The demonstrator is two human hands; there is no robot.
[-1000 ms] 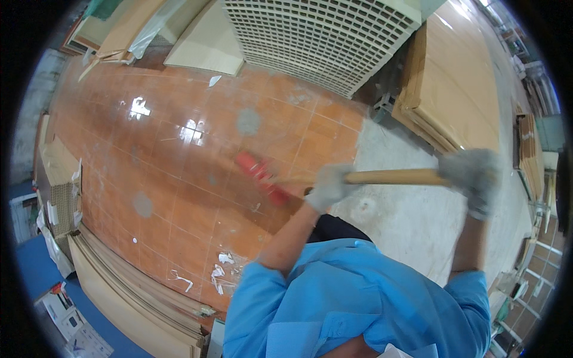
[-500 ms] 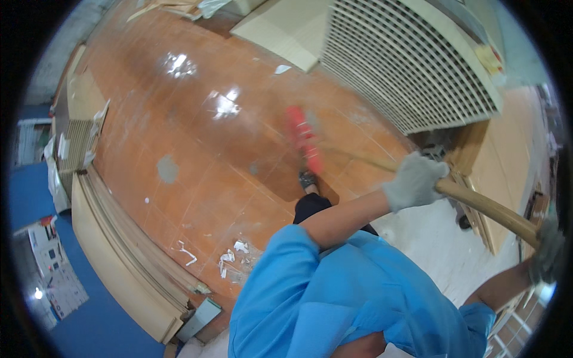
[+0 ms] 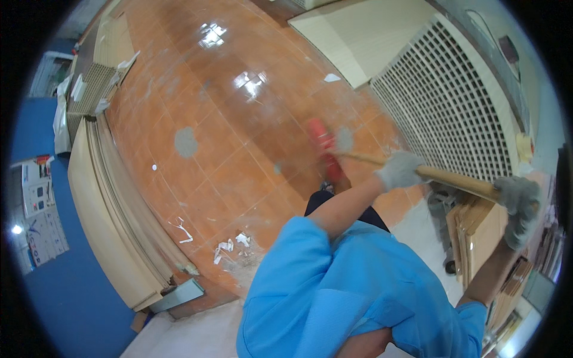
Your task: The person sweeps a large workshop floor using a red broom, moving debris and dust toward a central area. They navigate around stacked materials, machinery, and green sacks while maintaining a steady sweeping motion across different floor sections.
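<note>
My left hand (image 3: 401, 171), in a grey-white work glove, is closed around the middle of a broom's wooden handle (image 3: 459, 181). My right hand (image 3: 520, 206), gloved as well, grips the handle near its end at the right. The broom's red head (image 3: 325, 149) lies low over the orange tiled floor (image 3: 227, 173), just ahead of my foot and beside a grey patch (image 3: 344, 140). It is blurred, and its bristles cannot be made out. White scraps (image 3: 230, 247) lie in a small heap left of my blue sleeve, with a bent white strip (image 3: 184, 231) farther left.
A pale slotted panel (image 3: 447, 95) leans at the right, beside a cream board (image 3: 358, 39). Long boards (image 3: 113, 221) line the left side, with a stack of panels (image 3: 98, 77) behind them. More boards (image 3: 471, 232) stand below my right hand. A white scrap (image 3: 332, 77) lies farther ahead.
The view has turned, and the scene has shifted. My right hand has risen in the picture with the handle end. The red head has come slightly closer to my foot. Both hands keep their grip.
</note>
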